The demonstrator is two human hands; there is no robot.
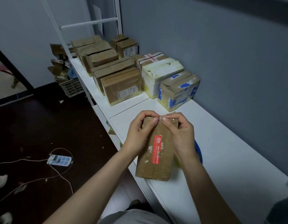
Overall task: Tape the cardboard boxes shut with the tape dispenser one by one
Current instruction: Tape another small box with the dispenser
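Your left hand [137, 135] and right hand [182, 136] both grasp the far end of the small brown cardboard box [156, 160]. The fingers curl down its sides, and the two thumbs meet on top, pinching a crinkled end of clear tape [160, 118] against the far edge. Neither hand is free.

The box lies on the white desk [228, 151] straight in front of you. Its long axis runs away from you, with the near end at the desk's front edge and the far end under your thumbs. A red printed strip and a taped seam run along that same axis. Whether the far end is raised off the desk, I cannot tell.

The next move turns on a blue curved object [199, 153] just beside your right wrist, mostly hidden behind it. It is probably the tape dispenser. It lies to the right of the box, so your right hand is much the nearer one to take it.

Farther along the desk, well apart from your grip, stand brown cardboard boxes [122, 89], a white and yellow carton [159, 75] and a blue-patched brown box [178, 89]. What they contain is hidden, and one at the back shows a gaping seam. On the floor to the left, a dark plastic crate [72, 88] holds piled cardboard scraps [59, 68].
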